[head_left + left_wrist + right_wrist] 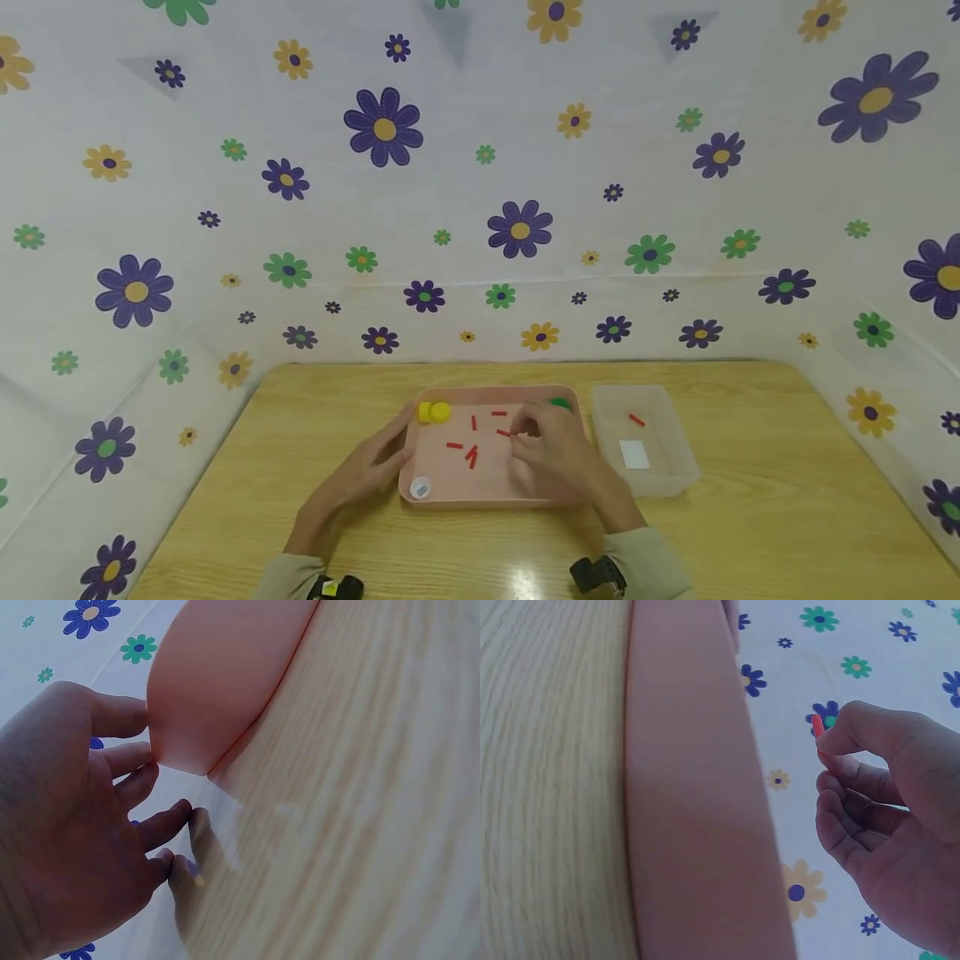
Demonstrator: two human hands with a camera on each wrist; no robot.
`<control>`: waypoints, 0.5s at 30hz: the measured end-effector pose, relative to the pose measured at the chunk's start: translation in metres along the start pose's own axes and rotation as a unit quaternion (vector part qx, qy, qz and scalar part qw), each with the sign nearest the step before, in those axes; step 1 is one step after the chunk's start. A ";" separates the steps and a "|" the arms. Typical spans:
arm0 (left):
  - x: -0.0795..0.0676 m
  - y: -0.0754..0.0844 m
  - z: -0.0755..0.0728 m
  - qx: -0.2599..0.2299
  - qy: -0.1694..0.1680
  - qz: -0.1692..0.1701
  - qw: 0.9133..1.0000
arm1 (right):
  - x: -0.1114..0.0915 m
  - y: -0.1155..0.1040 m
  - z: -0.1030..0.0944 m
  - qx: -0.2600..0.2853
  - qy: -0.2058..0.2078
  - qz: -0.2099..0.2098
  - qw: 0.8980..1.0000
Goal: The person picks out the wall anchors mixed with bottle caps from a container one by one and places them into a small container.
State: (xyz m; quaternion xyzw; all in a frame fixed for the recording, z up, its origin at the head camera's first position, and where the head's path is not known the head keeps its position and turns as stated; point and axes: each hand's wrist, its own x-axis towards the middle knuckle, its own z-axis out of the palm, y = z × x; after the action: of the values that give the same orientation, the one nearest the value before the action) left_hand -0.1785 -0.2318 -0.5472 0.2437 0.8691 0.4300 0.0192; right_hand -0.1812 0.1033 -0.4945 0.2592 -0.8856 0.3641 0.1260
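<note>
A pink tray (480,503) lies on the wooden table, with several short red sticks (454,446) scattered over its floor. Between thumb and index finger my right hand (551,437) pinches one red stick (817,729), held over the tray's right part. My left hand (373,462) touches the tray's left side; in the left wrist view its thumb and fingertips (152,754) rest at the tray wall, the other fingers loosely extended. Two yellow round pieces (439,412) sit in the tray's back left corner. A green piece (560,402) shows partly behind my right hand.
A small white round piece (420,488) lies in the tray's front left corner. Right of the tray stands a translucent bin (678,479) holding one red stick (637,419) and a white square (633,454). A flowered cloth (450,183) hangs behind the table.
</note>
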 end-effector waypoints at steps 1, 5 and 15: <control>0.000 0.001 0.000 -0.001 0.000 0.001 1.000 | 0.000 0.000 -0.003 -0.003 0.008 -0.013 1.000; 0.002 0.003 0.000 -0.006 -0.001 0.001 1.000 | -0.005 -0.001 -0.015 0.010 0.010 -0.013 1.000; 0.000 0.006 -0.001 -0.002 -0.003 -0.009 1.000 | -0.014 0.002 -0.049 0.041 0.024 -0.010 0.999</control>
State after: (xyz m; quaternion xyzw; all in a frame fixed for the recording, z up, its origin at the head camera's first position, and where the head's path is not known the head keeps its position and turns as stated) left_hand -0.1765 -0.2293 -0.5421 0.2373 0.8703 0.4309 0.0263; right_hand -0.1691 0.1447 -0.4674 0.2640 -0.8642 0.4049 0.1397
